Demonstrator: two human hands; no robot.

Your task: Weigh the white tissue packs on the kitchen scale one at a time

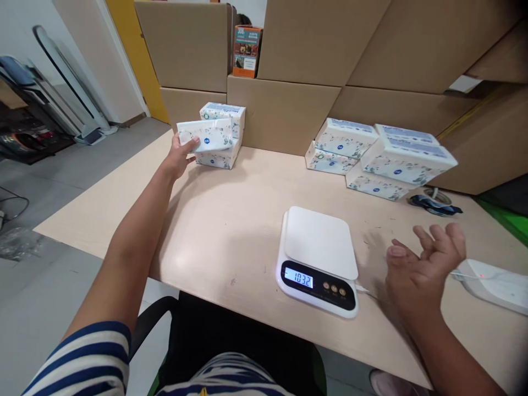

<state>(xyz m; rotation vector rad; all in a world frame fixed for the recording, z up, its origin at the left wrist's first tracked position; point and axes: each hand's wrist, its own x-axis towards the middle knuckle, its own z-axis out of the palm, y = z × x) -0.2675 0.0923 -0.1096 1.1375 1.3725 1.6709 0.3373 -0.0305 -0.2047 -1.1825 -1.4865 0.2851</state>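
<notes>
My left hand (180, 155) grips a white, leaf-patterned tissue pack (208, 136) by its left end, at the far left of the table. That pack is in front of a stack of similar tissue packs (223, 111); whether it touches them I cannot tell. On the right, my right hand (423, 269) is raised above the table with fingers apart and curled, holding nothing. Between the hands lies a white digital scale (322, 242) with a bare platform. Its lit display (299, 277) appears to read 103.2.
More tissue packs (406, 157) stand stacked at the back right. Large cardboard boxes (284, 118) wall the table's far side, with a small orange box (246, 52) on them. A tape roll (437, 196), a dark crumpled item (435, 205) and a white power strip (495, 283) lie right.
</notes>
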